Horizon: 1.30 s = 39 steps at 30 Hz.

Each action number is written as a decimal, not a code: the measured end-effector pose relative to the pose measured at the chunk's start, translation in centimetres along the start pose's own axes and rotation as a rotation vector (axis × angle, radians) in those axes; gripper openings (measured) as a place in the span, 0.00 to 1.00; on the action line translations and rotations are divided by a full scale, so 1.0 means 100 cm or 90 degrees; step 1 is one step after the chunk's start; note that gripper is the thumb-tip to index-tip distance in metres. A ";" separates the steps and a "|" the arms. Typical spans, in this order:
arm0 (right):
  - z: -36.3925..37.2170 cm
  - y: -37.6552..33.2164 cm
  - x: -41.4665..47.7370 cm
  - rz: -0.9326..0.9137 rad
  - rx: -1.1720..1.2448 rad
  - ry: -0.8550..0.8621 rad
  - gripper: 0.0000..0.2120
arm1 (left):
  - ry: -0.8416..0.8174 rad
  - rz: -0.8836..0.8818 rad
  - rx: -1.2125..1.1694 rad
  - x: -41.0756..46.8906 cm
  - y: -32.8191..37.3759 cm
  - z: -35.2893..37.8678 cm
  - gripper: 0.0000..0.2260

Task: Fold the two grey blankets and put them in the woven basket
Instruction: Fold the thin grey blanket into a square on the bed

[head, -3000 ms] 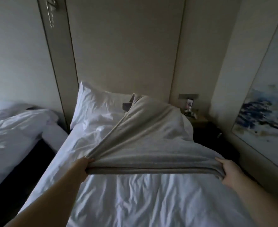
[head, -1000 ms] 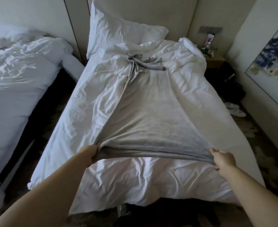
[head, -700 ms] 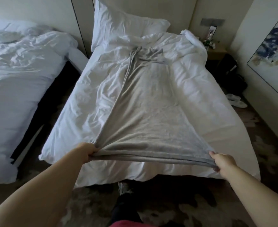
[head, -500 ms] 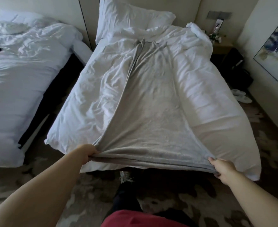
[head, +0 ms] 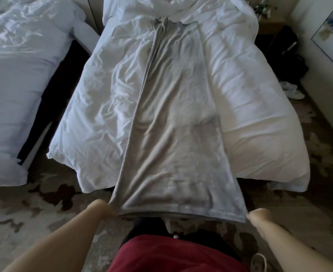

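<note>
A grey blanket [head: 173,122] lies stretched lengthwise down the middle of a white bed [head: 95,107], folded into a long strip. Its far end is bunched near the pillows at the top. My left hand [head: 101,208] grips the near left corner and my right hand [head: 259,215] grips the near right corner. The near edge shows several stacked layers and hangs past the foot of the bed. No second grey blanket and no woven basket are in view.
A second white bed [head: 18,71] stands on the left with a dark gap between the two. A wooden nightstand [head: 271,26], dark bags [head: 288,48] and white slippers [head: 292,90] are on the right. Patterned carpet [head: 20,216] covers the floor.
I have stepped back from the bed, drawing the blanket toward me. It went from raised in the air to flat on the duvet, its near edge past the bed's foot.
</note>
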State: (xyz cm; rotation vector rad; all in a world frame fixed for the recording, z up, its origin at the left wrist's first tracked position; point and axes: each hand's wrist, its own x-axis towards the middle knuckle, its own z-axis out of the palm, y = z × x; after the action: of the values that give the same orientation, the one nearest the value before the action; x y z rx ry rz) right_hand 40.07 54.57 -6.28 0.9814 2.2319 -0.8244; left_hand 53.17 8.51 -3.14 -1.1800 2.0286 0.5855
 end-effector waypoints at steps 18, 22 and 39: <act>0.037 -0.274 0.057 0.003 0.130 -0.039 0.05 | 0.034 0.073 -0.295 0.168 0.205 -0.159 0.21; 0.050 -0.330 0.082 -0.043 0.012 0.039 0.10 | 0.017 0.083 -0.391 0.212 0.247 -0.181 0.18; 0.051 -0.420 0.131 -0.019 -0.009 0.027 0.17 | -0.163 -0.019 -0.606 0.265 0.309 -0.208 0.11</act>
State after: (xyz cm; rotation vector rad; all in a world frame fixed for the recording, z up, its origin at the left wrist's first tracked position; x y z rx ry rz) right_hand 0.91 33.79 -5.76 0.9689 2.2911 -0.8063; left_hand 10.02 -5.48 -8.83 -1.5270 1.5011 1.7004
